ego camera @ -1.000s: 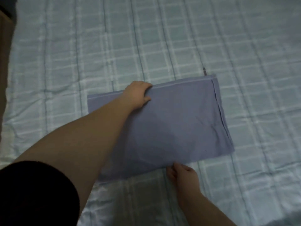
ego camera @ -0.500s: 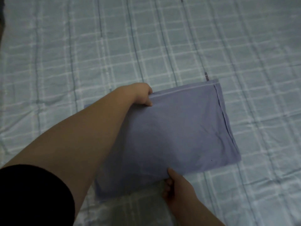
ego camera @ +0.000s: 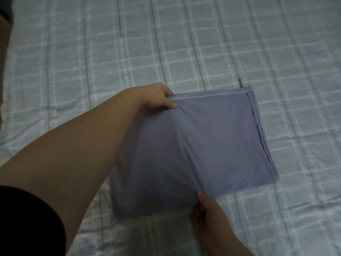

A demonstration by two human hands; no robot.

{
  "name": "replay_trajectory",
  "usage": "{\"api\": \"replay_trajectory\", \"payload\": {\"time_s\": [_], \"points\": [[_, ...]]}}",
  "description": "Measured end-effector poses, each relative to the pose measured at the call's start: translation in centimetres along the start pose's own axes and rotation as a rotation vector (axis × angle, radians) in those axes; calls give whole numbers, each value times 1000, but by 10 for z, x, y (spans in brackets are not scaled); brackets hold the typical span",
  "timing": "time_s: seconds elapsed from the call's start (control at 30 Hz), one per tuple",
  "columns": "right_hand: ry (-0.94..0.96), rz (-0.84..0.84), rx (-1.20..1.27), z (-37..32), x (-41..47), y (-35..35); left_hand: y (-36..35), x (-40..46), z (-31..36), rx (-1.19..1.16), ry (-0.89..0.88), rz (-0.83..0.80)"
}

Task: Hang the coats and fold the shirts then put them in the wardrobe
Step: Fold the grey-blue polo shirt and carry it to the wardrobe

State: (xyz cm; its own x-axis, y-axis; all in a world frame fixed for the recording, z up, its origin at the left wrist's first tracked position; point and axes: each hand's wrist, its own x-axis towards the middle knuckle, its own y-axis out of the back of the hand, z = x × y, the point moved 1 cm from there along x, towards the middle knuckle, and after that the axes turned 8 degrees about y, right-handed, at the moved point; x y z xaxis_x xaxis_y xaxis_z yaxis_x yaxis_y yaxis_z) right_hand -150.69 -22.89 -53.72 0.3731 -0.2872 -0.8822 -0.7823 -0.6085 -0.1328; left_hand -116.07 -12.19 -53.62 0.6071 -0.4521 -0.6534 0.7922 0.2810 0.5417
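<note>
A folded blue-grey shirt (ego camera: pixel 212 141) lies on the checked bedspread (ego camera: pixel 92 61) in the middle of the view. My left hand (ego camera: pixel 158 97) pinches the shirt's far edge near its middle, thumb on top. At the near edge my right hand (ego camera: pixel 206 213) grips the cloth, fingers under it and thumb against the edge. Between the two hands the cloth is lifted into a ridge, and the shirt's left part is partly hidden under my left forearm. The right part lies flat.
A small dark tag (ego camera: pixel 239 83) pokes out at the shirt's far right corner. The pale checked bedspread stretches on all sides. A brown edge (ego camera: pixel 3 43) shows at the far left.
Both hands went from resting at the shirt's edges to pinching them and lifting the middle. The shirt's left part has been drawn rightward and up off the bed.
</note>
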Motion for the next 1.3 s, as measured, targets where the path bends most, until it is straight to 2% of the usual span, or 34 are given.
{"api": "replay_trajectory", "payload": {"time_s": [0.13,0.3,0.5,0.63,0.93,1.13,1.3], "points": [[180,-93,-26,-18,-18,6,9,-27,4,-276,-4,-5],[258,-162,171,-43,-44,17,17,-76,13,-565,-32,16],[403,-237,2,-80,-86,49,-1,-159,20,-820,-96,229],[483,-238,-89,-102,-110,73,-26,-230,25,-896,-149,348],[687,-277,-293,-133,-151,96,-104,-358,7,-978,-96,634],[649,-267,-378,-154,-125,44,-114,-347,-22,-1134,94,613],[413,-185,-461,-180,-38,-39,-87,-268,-55,-1265,306,555]]}}
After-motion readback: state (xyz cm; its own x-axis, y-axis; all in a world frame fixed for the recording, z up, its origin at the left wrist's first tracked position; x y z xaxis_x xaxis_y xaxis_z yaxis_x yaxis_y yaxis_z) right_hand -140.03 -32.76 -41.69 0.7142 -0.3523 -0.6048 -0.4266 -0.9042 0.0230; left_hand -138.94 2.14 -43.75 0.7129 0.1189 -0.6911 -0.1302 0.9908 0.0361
